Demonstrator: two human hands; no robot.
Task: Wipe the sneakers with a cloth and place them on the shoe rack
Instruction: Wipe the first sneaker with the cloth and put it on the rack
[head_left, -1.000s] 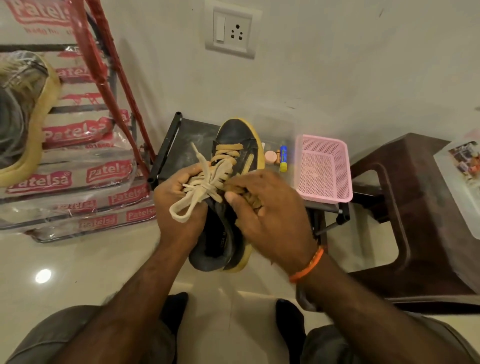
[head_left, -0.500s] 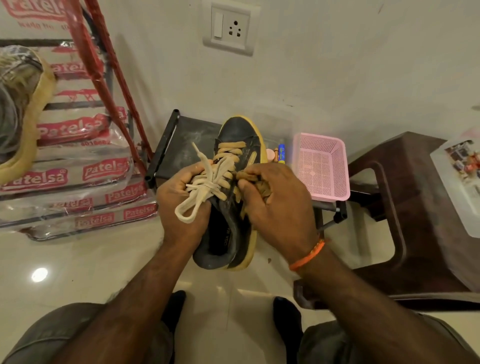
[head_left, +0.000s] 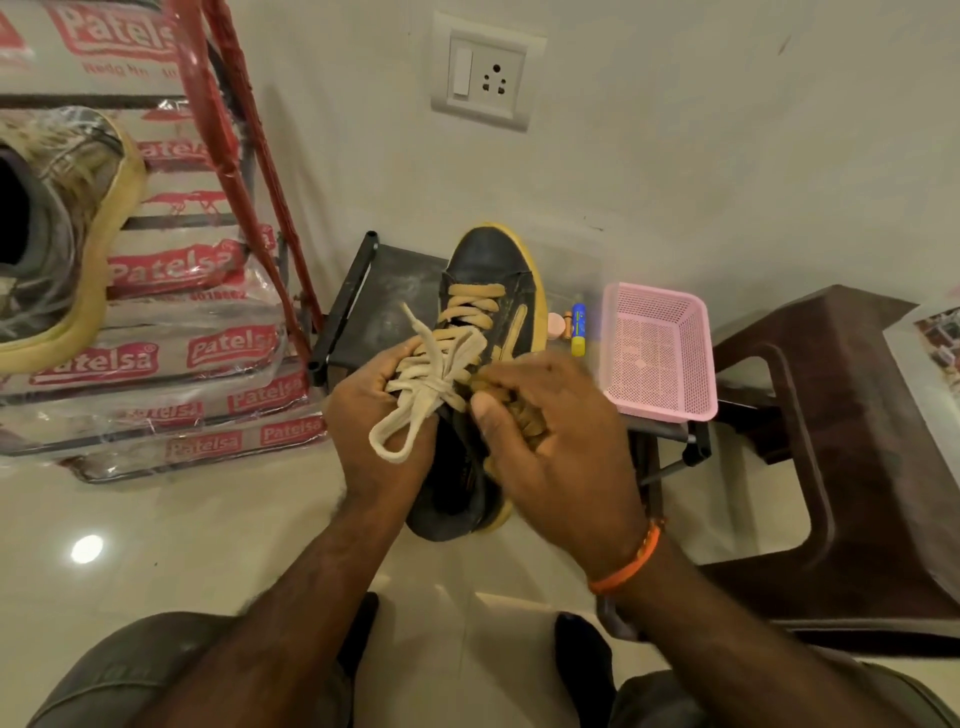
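My left hand's (head_left: 382, 415) fingers curl around the side of the dark blue, yellow-soled sneaker (head_left: 480, 374), its cream laces (head_left: 421, 400) draped over my knuckles, while my right hand (head_left: 550, 441) pinches a bunched tan cloth (head_left: 519, 402) against the shoe's other side. The sneaker is held in the air above the pale tiled floor, its toe over a black metal rack (head_left: 379, 306). A pink mesh plastic basket (head_left: 657, 353) sits on the rack to the right, beside a brown plastic stool (head_left: 852, 452).

One head-worn, wide-angle view looks steeply down and forward, close over the left hand (head_left: 382, 415) and right hand (head_left: 550, 441). Beyond them stands a wall (head_left: 675, 156); below them, floor (head_left: 156, 545).
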